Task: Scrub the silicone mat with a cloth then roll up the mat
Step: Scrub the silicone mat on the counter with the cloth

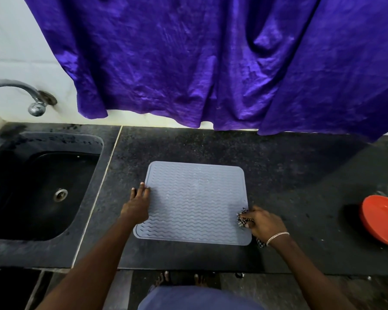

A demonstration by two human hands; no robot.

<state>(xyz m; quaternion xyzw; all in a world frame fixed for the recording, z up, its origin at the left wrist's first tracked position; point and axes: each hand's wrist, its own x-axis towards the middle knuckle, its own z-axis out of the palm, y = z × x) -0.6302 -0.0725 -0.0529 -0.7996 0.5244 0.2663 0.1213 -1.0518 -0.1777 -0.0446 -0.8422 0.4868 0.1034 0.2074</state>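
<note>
While the silicone mat (pixel 195 202) lies flat on the dark counter (pixel 289 175), between the sink (pixel 43 186) and the red bowl (pixel 381 222), I note these risks. My left hand (pixel 137 205) rests fingers extended on the mat's left edge, pinning it. My right hand (pixel 263 222) is closed around a bunched checked cloth (pixel 242 217), which touches the mat at its right edge, near the front corner.

Risk one: the pin is on one side only. A hard stroke toward the left would likely buckle the mat or slide it toward the sink.

Risk two: the cloth sits at the very border; part of it trails off the mat beneath my wrist, so a stroke may run onto the speckled counter and drag grit back.

Risk three: scrubbing appears unfinished, so rolling now would trap dirt in the ridges.
</note>
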